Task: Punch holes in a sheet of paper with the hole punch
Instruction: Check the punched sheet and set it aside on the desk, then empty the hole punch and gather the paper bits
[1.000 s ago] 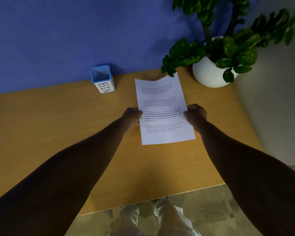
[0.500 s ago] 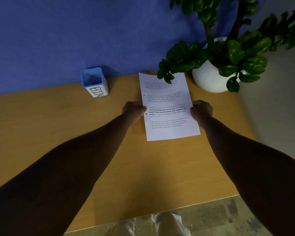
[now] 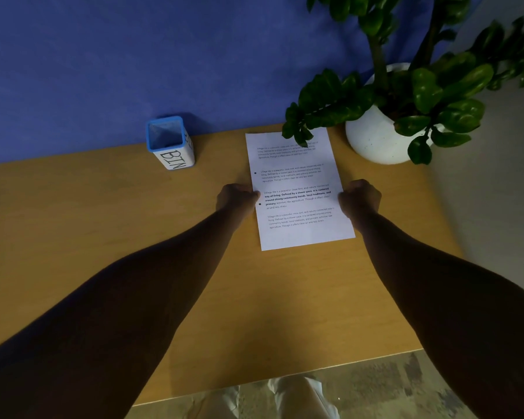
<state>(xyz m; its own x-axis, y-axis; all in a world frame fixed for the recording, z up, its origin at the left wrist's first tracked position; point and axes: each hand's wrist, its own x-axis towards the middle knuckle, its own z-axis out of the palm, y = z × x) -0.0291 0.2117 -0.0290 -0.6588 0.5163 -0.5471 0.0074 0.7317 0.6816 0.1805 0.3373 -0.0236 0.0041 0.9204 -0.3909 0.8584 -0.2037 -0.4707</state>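
Sheet: white printed paper sheet (image 3: 297,189), several text blocks, lying on tan wooden desk top (image 3: 133,252), far-right part, long axis running near to far, top edge tucked under leaves of green plant in white speckled round pot (image 3: 375,140). Looks flat or close to it; can't confirm full contact w/ desk.

Hands: left hand (image 3: 236,199) at sheet's left edge, right hand (image 3: 360,199) at right edge, both about mid-height. Fingers curled in, closed on the paper margins, pinching one side each. Fingertips themselves not resolved, dim light.

Change vs 1 s ago: sheet has travelled farther from the desk's near edge, toward the blue wall; top edge was clear of the leaves then, now under them. Grip on both sides unchanged.

Two dark dots on left margin (image 3: 255,173), prob. punched holes, though could be printed bullets. If holes, punching is done and this reads as laying the finished sheet down.

Hole punch: not in view.

Also: small square blue-rimmed white cup marked "BIN" (image 3: 170,143), far side, well left of sheet, apart from it.

Next, as a guess: release both edges.
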